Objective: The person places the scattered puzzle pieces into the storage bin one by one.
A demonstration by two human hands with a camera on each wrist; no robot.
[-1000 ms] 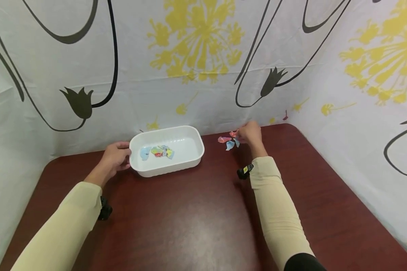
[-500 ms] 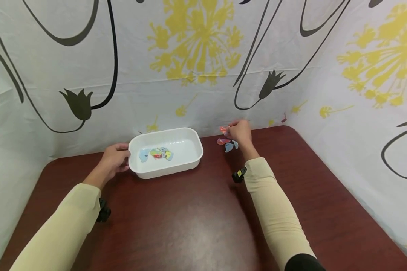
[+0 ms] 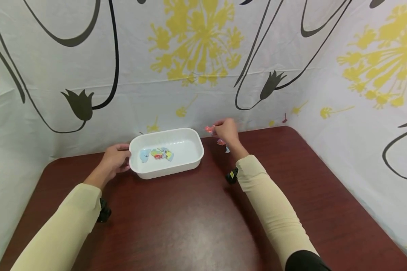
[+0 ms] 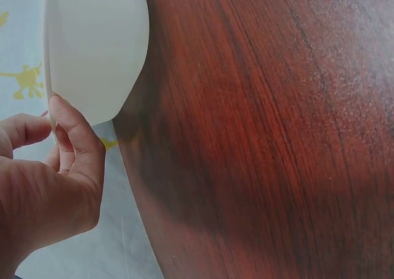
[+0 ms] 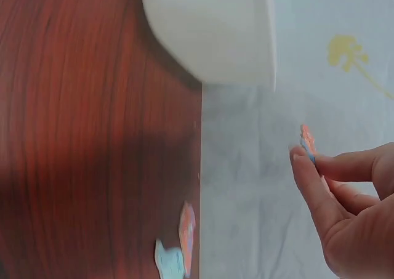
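My left hand point(image 3: 113, 160) pinches the left rim of a white plastic tray point(image 3: 184, 148); the left wrist view shows the thumb and fingers on either side of that rim. Inside the tray lie a pale blue flat piece point(image 3: 144, 155) and a group of multicoloured flat pieces point(image 3: 161, 153). Just right of the tray, in the air, my right hand point(image 3: 226, 131) pinches a small orange-red, partly blue flat cut-out piece point(image 5: 308, 137) between thumb and fingers. Under that hand a pink-red piece point(image 5: 187, 233) and a light blue piece point(image 5: 169, 260) lie on the table, partly hidden in the head view.
The dark red-brown wooden table point(image 3: 176, 222) ends at the back against a hanging white cloth point(image 3: 132, 94) with flower prints. More of this cloth stands along the left and right sides. The tray sits close to the table's back edge.
My right hand has lifted the orange-red piece from the small group on the table and moved it left toward the tray. The left hand stays at the tray's rim.
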